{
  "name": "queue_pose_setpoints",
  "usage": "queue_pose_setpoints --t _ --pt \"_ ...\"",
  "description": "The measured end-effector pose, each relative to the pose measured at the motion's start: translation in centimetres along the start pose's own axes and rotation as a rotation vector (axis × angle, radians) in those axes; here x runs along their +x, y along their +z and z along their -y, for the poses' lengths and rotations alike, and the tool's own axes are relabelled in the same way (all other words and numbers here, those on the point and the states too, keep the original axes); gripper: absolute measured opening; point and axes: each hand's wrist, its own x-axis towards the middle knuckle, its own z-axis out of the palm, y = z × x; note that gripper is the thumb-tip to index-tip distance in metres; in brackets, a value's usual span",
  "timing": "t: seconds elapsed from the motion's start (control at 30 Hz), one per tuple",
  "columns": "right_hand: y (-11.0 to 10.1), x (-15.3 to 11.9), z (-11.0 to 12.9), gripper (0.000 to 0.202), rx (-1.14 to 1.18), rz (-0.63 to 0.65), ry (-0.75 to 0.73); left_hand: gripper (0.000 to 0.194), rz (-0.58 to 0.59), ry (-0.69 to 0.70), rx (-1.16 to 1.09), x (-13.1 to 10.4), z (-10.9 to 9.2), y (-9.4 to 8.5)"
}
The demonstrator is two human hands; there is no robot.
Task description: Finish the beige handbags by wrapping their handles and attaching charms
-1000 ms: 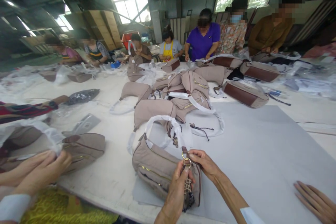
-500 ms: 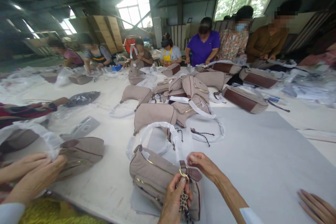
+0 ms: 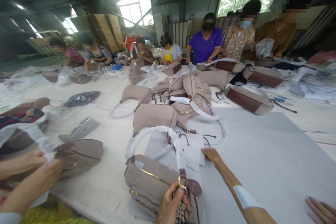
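A beige handbag [image 3: 145, 183] with brass zippers lies in front of me, its strap [image 3: 168, 131] looped upward in white wrapping. Closed around a leopard-print charm [image 3: 180, 212], my left hand [image 3: 169, 204] has its thumb by the gold ring [image 3: 181, 183] at the strap's brown leather end. The charm's lower part is cut off by the frame. Beyond the bag to the right, my right hand [image 3: 212, 154] pinches the edge of a thin white sheet [image 3: 193, 152]. Dark cords [image 3: 185, 138] of another bag lie beside that sheet.
More beige bags [image 3: 154, 115] are heaped ahead of me. A co-worker's hands [image 3: 39, 178] work on a bag at left; another person's hand [image 3: 321, 211] rests at lower right. Grey sheeting [image 3: 262, 154] covers the table's right part. Several people stand or sit across the table.
My right hand has moved away from the strap's leather end, up and right, and now pinches the white sheet. The left hand keeps the charm. The bag sits slightly lower in view.
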Motion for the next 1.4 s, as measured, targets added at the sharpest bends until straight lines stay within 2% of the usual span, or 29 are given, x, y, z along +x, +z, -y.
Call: queue_pose_setpoints --t 0.13,0.33,0.43,0.57,0.67,0.87,0.97,1.13,1.23,1.33,1.4 --pt "-3.7 -4.2 -3.3 0.028 0.077 -0.083 0.11 0.046 -0.053 -0.018 -0.046 -0.2 0.0 0.6" --pt "-6.4 -8.2 -5.4 0.037 0.326 -0.131 0.198 0.034 -0.034 0.022 -0.02 -0.6 -0.1 1.3" --pt "-8.0 -9.8 -7.3 0.033 0.412 -0.211 0.254 0.03 -0.033 0.047 -0.017 -0.4 0.1 1.7" --pt "-10.1 -11.7 -10.0 0.026 0.562 -0.266 0.219 0.033 -0.059 0.058 -0.032 0.2 0.3 2.2" --pt "-10.8 -12.8 -10.7 0.026 0.694 -0.186 0.166 0.033 -0.064 0.078 -0.03 0.7 0.4 2.7" --pt "-10.4 -13.8 -7.9 0.032 0.678 0.059 0.214 0.033 -0.046 0.128 -0.017 1.8 0.3 3.9" --pt "-10.5 -14.4 -5.8 0.033 0.698 0.056 0.233 0.035 -0.04 0.138 -0.012 2.6 0.3 4.4" --pt "-11.4 -16.3 -1.9 0.044 0.776 -0.002 0.173 0.033 0.006 0.15 -0.008 3.6 0.3 4.7" --pt "-12.1 -17.7 -0.1 0.041 0.774 -0.011 0.189 0.031 0.049 0.142 -0.015 4.0 0.3 4.5" --pt "-12.9 -18.4 0.9 0.038 0.703 0.063 0.217 0.032 0.09 0.112 -0.032 4.3 0.1 4.3" --pt "-13.3 -18.5 1.0 0.043 0.635 0.135 0.231 0.033 0.109 0.091 -0.046 4.5 -0.1 4.1"
